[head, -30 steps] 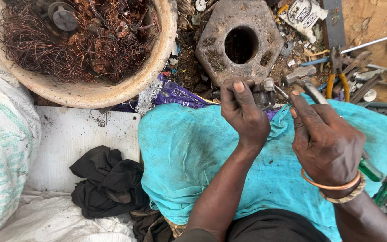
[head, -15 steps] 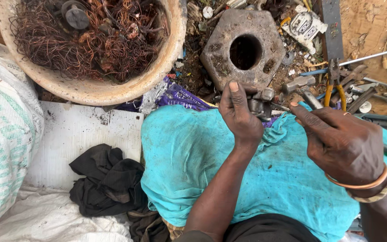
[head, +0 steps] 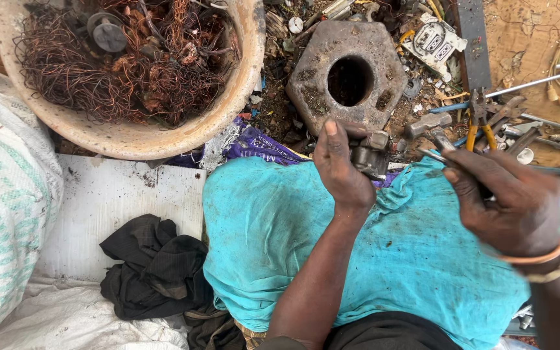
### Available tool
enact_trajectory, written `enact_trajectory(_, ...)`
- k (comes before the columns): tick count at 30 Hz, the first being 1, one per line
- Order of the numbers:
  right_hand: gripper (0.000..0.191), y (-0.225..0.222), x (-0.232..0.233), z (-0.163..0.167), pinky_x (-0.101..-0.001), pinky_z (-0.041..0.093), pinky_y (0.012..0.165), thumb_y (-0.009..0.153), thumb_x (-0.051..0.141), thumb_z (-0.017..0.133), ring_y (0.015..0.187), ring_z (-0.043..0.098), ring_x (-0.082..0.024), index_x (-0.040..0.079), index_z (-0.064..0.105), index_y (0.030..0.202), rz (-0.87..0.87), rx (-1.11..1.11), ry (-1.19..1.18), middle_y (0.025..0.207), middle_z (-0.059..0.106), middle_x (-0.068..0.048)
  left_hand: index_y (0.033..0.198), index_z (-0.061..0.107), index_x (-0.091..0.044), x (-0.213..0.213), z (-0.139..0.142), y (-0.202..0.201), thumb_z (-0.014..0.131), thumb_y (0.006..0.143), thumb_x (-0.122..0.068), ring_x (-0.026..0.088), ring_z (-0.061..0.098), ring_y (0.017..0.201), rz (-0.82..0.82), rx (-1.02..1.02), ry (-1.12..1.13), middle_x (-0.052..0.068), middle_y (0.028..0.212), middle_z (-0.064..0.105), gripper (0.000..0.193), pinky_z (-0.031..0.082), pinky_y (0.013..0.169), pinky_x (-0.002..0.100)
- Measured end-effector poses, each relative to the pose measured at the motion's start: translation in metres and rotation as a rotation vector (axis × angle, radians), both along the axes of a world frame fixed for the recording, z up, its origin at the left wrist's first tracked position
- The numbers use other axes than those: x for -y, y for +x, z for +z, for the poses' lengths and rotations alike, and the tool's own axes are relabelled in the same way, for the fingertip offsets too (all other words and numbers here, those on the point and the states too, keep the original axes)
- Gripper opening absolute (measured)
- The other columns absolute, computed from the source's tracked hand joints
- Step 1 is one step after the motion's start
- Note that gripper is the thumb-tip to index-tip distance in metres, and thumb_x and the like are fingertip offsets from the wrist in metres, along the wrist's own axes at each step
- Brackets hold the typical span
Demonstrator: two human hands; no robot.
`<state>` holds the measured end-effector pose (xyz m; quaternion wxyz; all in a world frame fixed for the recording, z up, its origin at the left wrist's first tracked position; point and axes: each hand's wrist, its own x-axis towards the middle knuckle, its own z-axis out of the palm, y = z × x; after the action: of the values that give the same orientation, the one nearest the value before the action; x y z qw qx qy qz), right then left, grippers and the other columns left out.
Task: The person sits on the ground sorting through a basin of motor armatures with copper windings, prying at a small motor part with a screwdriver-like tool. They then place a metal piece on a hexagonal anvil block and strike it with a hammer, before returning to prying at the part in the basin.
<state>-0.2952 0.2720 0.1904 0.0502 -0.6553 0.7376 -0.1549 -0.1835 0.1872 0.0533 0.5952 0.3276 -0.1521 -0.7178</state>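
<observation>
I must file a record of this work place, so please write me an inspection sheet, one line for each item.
Surface: turquoise cloth over the lap; white board beside it.
Job's things: small grey metal part in the left hand; thin metal tool in the right hand.
Clutter: hexagonal metal block with a round hole; pliers; white socket plate; black rag.
Grippers: both hands closed on their things.
Cables: tangled copper wire in a round basin.
Surroundings: green and white woven sack; scrap-strewn ground.
</observation>
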Motion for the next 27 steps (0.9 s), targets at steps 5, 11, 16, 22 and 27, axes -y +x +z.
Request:
enact_trajectory(5, 0.014, 0.038, -0.013, -0.035, -0.0223, 0.048, 0.061, 0.093, 0.012, 0.084, 0.064, 0.062, -0.006, 0.006, 0.078, 0.105, -0.286, 0.25, -0.025, 0.081, 0.074, -0.005, 0.094, 0.057, 0.0, -0.007, 0.009, 0.003, 0.046, 0.117, -0.038, 0.012, 0.053, 0.085, 0.12, 0.16, -0.161, 0.009, 0.095, 0.06, 0.046, 0.045, 0.082, 0.028)
enact_trajectory(11, 0.023, 0.052, 0.006, -0.049, -0.0205, 0.042, 0.056, 0.091, 0.011, 0.086, 0.066, 0.052, -0.004, -0.006, 0.074, 0.101, -0.481, 0.586, -0.062, 0.073, 0.065, -0.002, 0.096, 0.056, 0.0, -0.014, 0.016, 0.006, 0.048, 0.114, -0.043, 0.014, 0.055, 0.089, 0.148, 0.198, -0.287, 0.011, 0.099, 0.059, 0.047, 0.047, 0.085, 0.03)
enact_trajectory(16, 0.02, 0.055, 0.011, -0.043, -0.0198, 0.044, 0.057, 0.092, 0.009, 0.082, 0.068, 0.056, -0.002, -0.005, 0.074, 0.105, -0.507, 0.673, -0.069, 0.078, 0.068, 0.0, 0.096, 0.055, 0.0, -0.012, 0.015, 0.005, 0.048, 0.115, -0.041, 0.015, 0.055, 0.092, 0.137, 0.118, -0.254, 0.011, 0.1, 0.058, 0.046, 0.047, 0.087, 0.031)
enact_trajectory(22, 0.018, 0.057, 0.008, -0.044, -0.023, 0.046, 0.057, 0.096, 0.008, 0.08, 0.067, 0.059, -0.004, -0.003, 0.072, 0.108, -0.397, 0.372, -0.084, 0.077, 0.068, -0.003, 0.095, 0.056, 0.0, -0.007, 0.011, 0.007, 0.042, 0.117, -0.036, 0.015, 0.058, 0.089, 0.104, 0.098, -0.179, 0.011, 0.096, 0.06, 0.044, 0.049, 0.083, 0.031)
enact_trajectory(27, 0.017, 0.046, 0.004, -0.044, -0.0245, 0.046, 0.057, 0.102, 0.007, 0.079, 0.063, 0.057, -0.008, 0.001, 0.067, 0.112, -0.221, 0.086, -0.161, 0.08, 0.063, -0.006, 0.092, 0.057, -0.001, 0.0, 0.007, 0.01, 0.043, 0.117, -0.036, 0.014, 0.059, 0.081, 0.01, -0.01, -0.231, 0.01, 0.088, 0.061, 0.045, 0.05, 0.08, 0.031)
